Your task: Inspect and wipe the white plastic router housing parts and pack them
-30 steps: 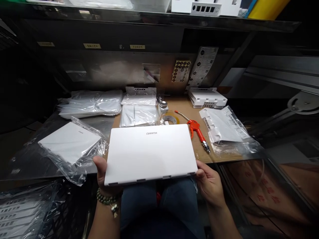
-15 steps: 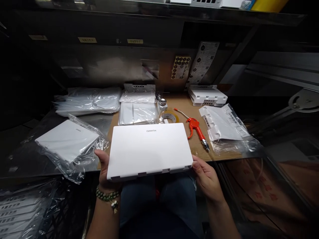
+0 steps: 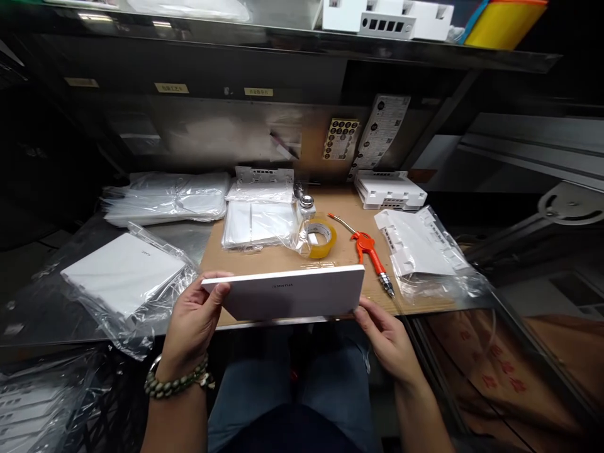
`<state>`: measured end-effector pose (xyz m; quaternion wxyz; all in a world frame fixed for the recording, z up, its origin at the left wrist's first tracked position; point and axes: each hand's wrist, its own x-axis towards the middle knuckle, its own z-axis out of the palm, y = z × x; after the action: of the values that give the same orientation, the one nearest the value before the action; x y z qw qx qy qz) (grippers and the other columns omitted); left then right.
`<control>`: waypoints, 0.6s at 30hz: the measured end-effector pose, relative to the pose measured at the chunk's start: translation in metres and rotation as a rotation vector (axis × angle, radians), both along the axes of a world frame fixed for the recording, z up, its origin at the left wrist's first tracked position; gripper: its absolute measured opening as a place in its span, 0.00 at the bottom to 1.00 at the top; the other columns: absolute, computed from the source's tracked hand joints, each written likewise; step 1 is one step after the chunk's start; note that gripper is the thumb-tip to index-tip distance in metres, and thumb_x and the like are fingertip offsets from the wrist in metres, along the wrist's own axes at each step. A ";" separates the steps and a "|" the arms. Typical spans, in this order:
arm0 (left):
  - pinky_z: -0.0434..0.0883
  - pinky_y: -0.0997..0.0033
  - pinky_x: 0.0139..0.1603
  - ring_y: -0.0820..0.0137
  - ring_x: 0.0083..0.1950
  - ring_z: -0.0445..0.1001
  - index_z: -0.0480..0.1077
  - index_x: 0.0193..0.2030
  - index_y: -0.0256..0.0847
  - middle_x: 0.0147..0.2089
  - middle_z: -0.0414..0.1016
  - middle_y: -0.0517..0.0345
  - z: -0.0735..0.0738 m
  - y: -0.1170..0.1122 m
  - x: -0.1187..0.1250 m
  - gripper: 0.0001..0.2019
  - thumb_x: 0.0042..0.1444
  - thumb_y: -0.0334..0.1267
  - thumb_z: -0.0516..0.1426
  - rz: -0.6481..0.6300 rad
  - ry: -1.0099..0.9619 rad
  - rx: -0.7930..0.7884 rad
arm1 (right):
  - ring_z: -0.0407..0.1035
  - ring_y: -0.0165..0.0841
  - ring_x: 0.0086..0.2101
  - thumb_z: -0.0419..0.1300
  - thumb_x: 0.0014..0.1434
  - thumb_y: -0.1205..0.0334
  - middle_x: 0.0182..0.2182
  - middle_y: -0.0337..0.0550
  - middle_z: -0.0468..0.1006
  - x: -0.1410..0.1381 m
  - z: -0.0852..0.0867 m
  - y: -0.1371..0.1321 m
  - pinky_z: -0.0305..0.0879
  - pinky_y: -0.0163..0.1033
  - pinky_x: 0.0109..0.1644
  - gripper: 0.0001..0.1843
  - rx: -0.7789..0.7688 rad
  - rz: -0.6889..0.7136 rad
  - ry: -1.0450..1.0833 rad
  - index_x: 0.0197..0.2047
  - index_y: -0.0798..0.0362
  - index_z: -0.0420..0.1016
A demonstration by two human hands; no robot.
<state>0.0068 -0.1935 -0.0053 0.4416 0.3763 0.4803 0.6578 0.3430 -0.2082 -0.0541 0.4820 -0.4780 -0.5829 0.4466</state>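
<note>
One white panel [image 3: 295, 297] with HUAWEI lettering, held tilted above the near edge of the counter [image 3: 51, 308], narrow edge uppermost. From my remote seat I see no film on its visible face; underside hidden from me.

Both hands occupied. My left hand [image 3: 195, 314] grips the left end, thumb across the upper corner; my right hand [image 3: 389, 333] pinches the lower right corner.

Progress, as I judge it: this piece is mid-handling, neither set down nor covered. Film covers a left-hand panel [image 3: 125, 270], its loose plastic hanging over the counter edge, and a right-hand panel [image 3: 418, 242], lying flat. By that mark I count those two further along than mine.

Farther back, right: a stack of white shells [image 3: 391, 189], no film that I can make out, so I take them as not yet covered. Back left: a pile of clear bags [image 3: 174, 192], apparently unused.

Between, on a cardboard sheet [image 3: 255, 258]: tape roll [image 3: 331, 240] and red air gun [image 3: 372, 255], both untouched. Lower left, more white shells [image 3: 28, 402] under clear film; whether those are finished, I cannot tell.
</note>
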 end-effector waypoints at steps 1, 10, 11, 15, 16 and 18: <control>0.72 0.84 0.37 0.73 0.36 0.74 0.80 0.37 0.42 0.35 0.80 0.60 0.001 -0.002 0.002 0.15 0.49 0.47 0.74 0.019 0.018 0.034 | 0.74 0.44 0.59 0.64 0.67 0.53 0.58 0.45 0.80 0.000 0.003 0.002 0.67 0.52 0.69 0.19 0.024 -0.019 -0.004 0.60 0.44 0.80; 0.76 0.61 0.54 0.56 0.44 0.82 0.83 0.36 0.45 0.37 0.85 0.56 0.022 -0.021 0.025 0.04 0.56 0.41 0.70 -0.050 0.292 0.217 | 0.80 0.38 0.50 0.66 0.66 0.64 0.48 0.40 0.86 -0.011 0.021 0.014 0.76 0.44 0.58 0.12 0.241 -0.132 0.059 0.52 0.42 0.80; 0.77 0.60 0.54 0.56 0.45 0.82 0.83 0.36 0.45 0.37 0.85 0.56 0.022 -0.022 0.025 0.04 0.56 0.41 0.69 -0.050 0.305 0.230 | 0.80 0.37 0.50 0.66 0.66 0.65 0.47 0.39 0.86 -0.011 0.021 0.014 0.76 0.43 0.58 0.12 0.247 -0.131 0.059 0.51 0.42 0.80; 0.76 0.56 0.58 0.55 0.47 0.82 0.83 0.37 0.46 0.37 0.85 0.54 0.022 -0.023 0.021 0.04 0.58 0.41 0.68 -0.089 0.304 0.249 | 0.81 0.37 0.50 0.66 0.66 0.66 0.47 0.39 0.86 -0.011 0.017 0.013 0.76 0.43 0.59 0.11 0.264 -0.130 0.084 0.50 0.43 0.80; 0.75 0.54 0.59 0.55 0.46 0.82 0.83 0.37 0.45 0.37 0.85 0.53 0.021 -0.023 0.021 0.04 0.58 0.41 0.68 -0.105 0.294 0.249 | 0.81 0.38 0.50 0.66 0.66 0.66 0.47 0.39 0.86 -0.011 0.016 0.013 0.77 0.43 0.59 0.11 0.261 -0.132 0.092 0.49 0.44 0.80; 0.72 0.49 0.64 0.56 0.44 0.81 0.84 0.37 0.43 0.37 0.85 0.51 0.019 -0.023 0.020 0.08 0.59 0.44 0.67 -0.128 0.259 0.253 | 0.81 0.38 0.49 0.66 0.65 0.66 0.46 0.40 0.86 -0.013 0.014 0.012 0.77 0.43 0.58 0.10 0.248 -0.140 0.114 0.49 0.44 0.80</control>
<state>0.0271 -0.2163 0.0136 0.3663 0.5402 0.4214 0.6296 0.3302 -0.1958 -0.0403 0.5995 -0.4282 -0.5705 0.3629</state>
